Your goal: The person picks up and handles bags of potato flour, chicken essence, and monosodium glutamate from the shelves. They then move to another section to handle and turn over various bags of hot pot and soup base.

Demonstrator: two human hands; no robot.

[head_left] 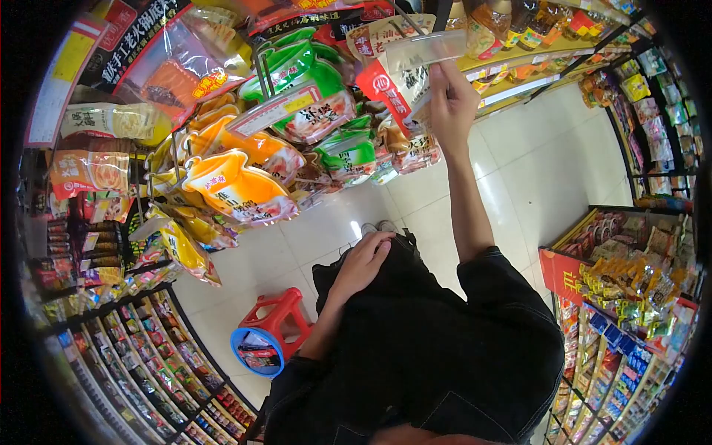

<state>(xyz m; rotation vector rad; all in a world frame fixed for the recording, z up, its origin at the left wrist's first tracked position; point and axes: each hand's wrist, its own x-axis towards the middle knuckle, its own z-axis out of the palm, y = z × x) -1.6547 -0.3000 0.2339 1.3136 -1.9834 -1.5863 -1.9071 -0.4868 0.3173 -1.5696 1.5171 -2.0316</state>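
Note:
My right hand (454, 104) is raised to the hanging display, closed at the side of a red-and-white seasoning packet (387, 90), with the thumb up by a clear price-tag holder (424, 49). The other fingers are partly hidden behind the packet. Close beside it hang green pouches (297, 70) and orange pouches (241, 189) on metal hooks. Low in front of my body, my left hand (362, 263) lies on black clothing with its fingers stretched out, holding nothing.
A red stool (285, 319) stands on the tiled floor, next to a blue-rimmed bucket (257, 351) with packets inside. Bottles (538, 30) line the shelf at upper right. A red bin of snacks (567, 278) is at right, and packed shelves (141, 356) fill the lower left.

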